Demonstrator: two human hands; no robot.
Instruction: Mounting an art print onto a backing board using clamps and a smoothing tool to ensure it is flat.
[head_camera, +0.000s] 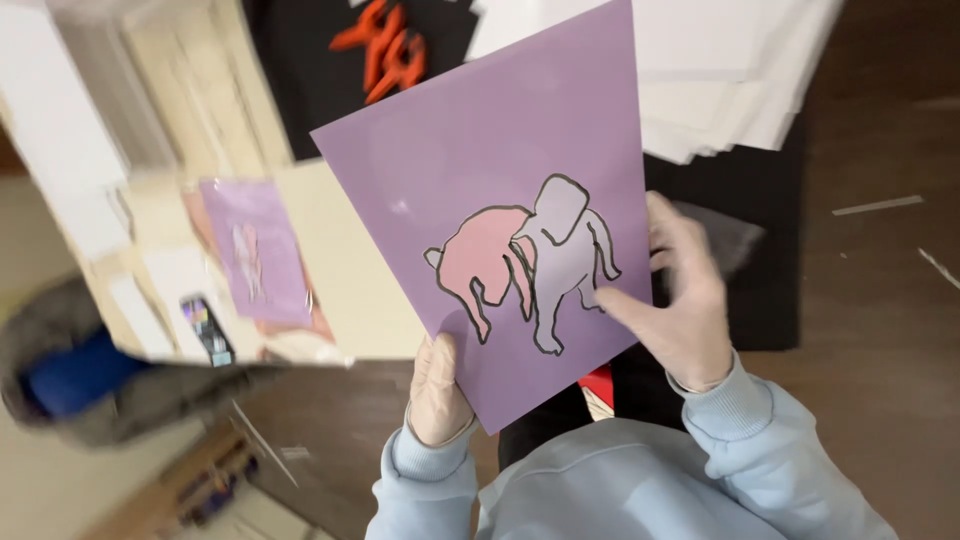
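Left hand (437, 392) pinching purple sheet's (500, 160) lower edge, right hand (678, 290) half-open, fingers resting on its right side

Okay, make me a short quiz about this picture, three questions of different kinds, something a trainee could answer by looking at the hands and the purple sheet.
1. True or false: the left hand grips the bottom edge of the glossy purple sheet with outlined animal shapes.
2. Which colour fills the animal shape nearer that sheet's left edge? A. pink B. green C. black
3. Fill in: the right hand touches the sheet's ___ edge.

Key: 1 true; 2 A; 3 right. The pale stack of paper sheets lies beyond, untouched.
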